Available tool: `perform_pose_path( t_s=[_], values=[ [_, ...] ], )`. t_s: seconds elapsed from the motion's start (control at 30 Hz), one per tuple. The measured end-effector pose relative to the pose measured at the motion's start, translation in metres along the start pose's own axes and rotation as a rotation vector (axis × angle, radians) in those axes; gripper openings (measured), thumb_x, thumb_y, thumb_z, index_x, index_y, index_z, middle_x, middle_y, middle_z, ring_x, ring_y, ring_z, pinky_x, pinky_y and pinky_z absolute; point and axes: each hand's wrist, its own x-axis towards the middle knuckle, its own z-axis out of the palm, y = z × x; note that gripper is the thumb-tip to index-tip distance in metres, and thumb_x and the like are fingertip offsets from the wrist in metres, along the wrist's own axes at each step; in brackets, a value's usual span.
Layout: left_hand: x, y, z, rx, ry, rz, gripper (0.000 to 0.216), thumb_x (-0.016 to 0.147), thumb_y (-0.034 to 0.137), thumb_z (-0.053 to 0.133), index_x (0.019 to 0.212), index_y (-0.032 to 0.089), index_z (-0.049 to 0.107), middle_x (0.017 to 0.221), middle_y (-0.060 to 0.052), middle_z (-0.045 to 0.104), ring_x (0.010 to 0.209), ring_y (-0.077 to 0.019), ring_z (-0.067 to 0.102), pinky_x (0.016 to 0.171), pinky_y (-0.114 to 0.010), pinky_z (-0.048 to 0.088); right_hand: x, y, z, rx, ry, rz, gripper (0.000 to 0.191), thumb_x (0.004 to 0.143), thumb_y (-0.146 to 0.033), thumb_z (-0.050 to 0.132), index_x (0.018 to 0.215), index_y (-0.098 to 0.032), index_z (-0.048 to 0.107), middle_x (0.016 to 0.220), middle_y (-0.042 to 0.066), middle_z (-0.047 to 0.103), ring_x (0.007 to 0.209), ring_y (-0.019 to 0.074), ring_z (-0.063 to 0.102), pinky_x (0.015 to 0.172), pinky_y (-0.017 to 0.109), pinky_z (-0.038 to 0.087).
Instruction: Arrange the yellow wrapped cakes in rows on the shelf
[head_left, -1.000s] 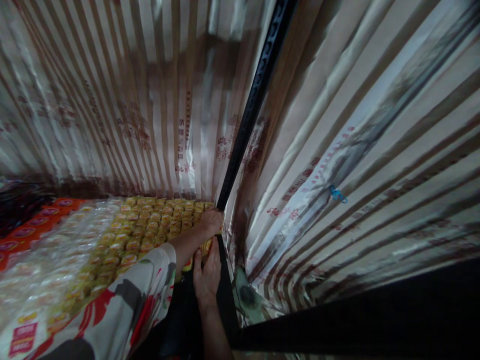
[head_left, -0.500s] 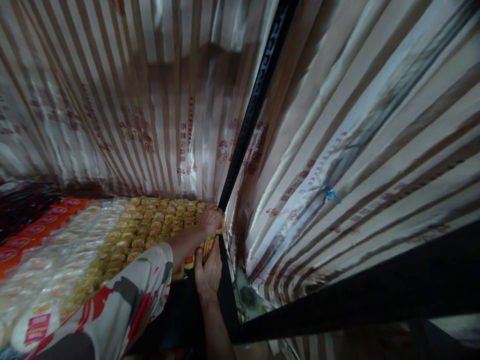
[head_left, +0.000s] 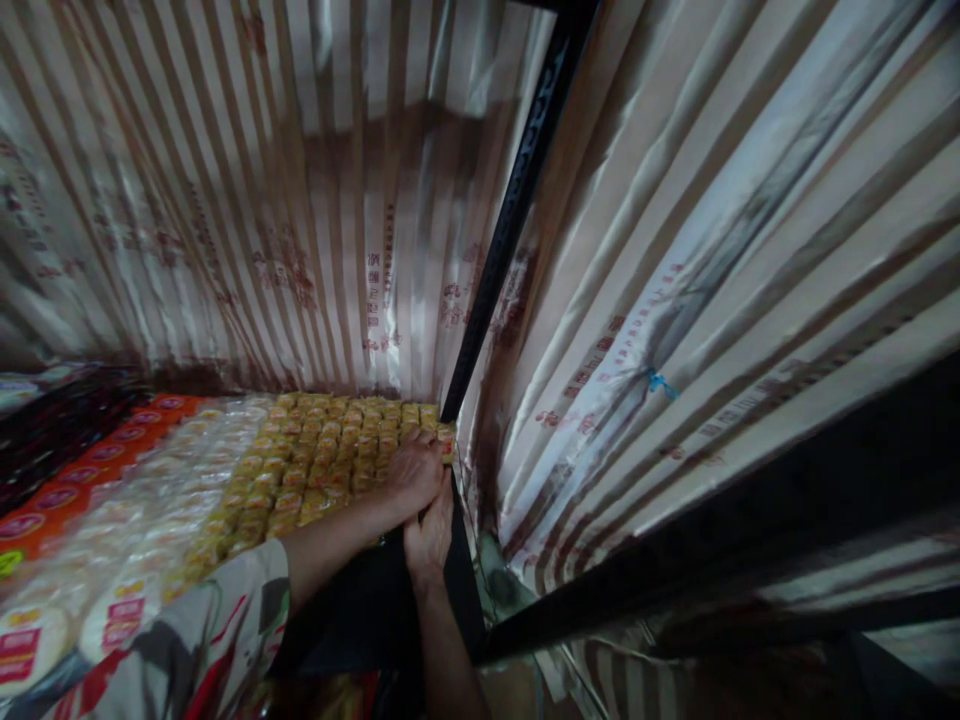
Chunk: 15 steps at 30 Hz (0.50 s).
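Observation:
Rows of small yellow snack packets (head_left: 322, 455) lie packed on a shelf. My left hand (head_left: 412, 468) rests on their near right corner, next to the black upright post (head_left: 517, 210), with its fingers curled over the edge packets. My right hand (head_left: 430, 535) comes up from below and presses against the front of the stack, directly under the left hand. Its fingertips are hidden behind the left hand. My left arm wears a patterned sleeve (head_left: 202, 640).
Striped shiny sheeting (head_left: 315, 200) hangs behind the shelf and to the right (head_left: 712, 250). Clear-wrapped packs (head_left: 135, 540) and orange-red packs (head_left: 67, 480) lie left of the yellow ones. A black shelf rail (head_left: 675, 560) crosses at the lower right.
The yellow packet seen between my hands earlier is no longer visible. My left hand has slid down to the stack's edge and my right hand has risen to meet it. The view has tilted slightly.

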Motion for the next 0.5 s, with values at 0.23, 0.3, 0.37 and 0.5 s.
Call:
perform_pose_path(
  t_s=[0.23, 0.3, 0.37, 0.5],
  values=[
    [-0.035, 0.001, -0.002, -0.051, -0.108, -0.139, 0.029, 0.083, 0.014, 0.040, 0.106, 0.017, 0.057, 0.111, -0.009, 0.057, 0.098, -0.0206, 0.055, 0.084, -0.030, 0.044, -0.001, 0.000, -0.004, 0.064, 0.035, 0.070, 0.069, 0.081, -0.045, 0.040, 0.135, -0.003, 0.030, 0.134, 0.024, 0.041, 0.124, 0.0304, 0.039, 0.101, 0.046, 0.032],
    [-0.034, 0.000, -0.002, -0.050, -0.117, -0.168, 0.030, 0.083, 0.015, 0.040, 0.108, 0.018, 0.055, 0.113, -0.009, 0.057, 0.098, -0.0210, 0.056, 0.084, -0.030, 0.044, -0.001, -0.003, -0.005, 0.081, 0.073, 0.090, 0.068, 0.082, -0.045, 0.040, 0.135, -0.005, 0.032, 0.133, 0.023, 0.043, 0.123, 0.0292, 0.041, 0.099, 0.044, 0.034],
    [-0.033, 0.001, -0.003, -0.053, -0.120, -0.169, 0.030, 0.083, 0.017, 0.041, 0.110, 0.017, 0.054, 0.114, -0.010, 0.057, 0.098, -0.0213, 0.057, 0.083, -0.030, 0.045, -0.001, -0.005, -0.006, 0.097, 0.112, 0.088, 0.066, 0.083, -0.047, 0.039, 0.135, -0.007, 0.032, 0.134, 0.022, 0.042, 0.125, 0.0279, 0.039, 0.099, 0.044, 0.034],
    [-0.030, 0.007, -0.007, -0.048, -0.129, -0.149, 0.032, 0.084, 0.025, 0.044, 0.114, 0.016, 0.052, 0.117, -0.010, 0.056, 0.099, -0.0216, 0.057, 0.081, -0.029, 0.046, 0.000, -0.006, -0.007, 0.132, 0.137, 0.059, 0.064, 0.084, -0.045, 0.037, 0.136, -0.008, 0.031, 0.136, 0.020, 0.040, 0.127, 0.0261, 0.037, 0.100, 0.043, 0.034]
  ],
)
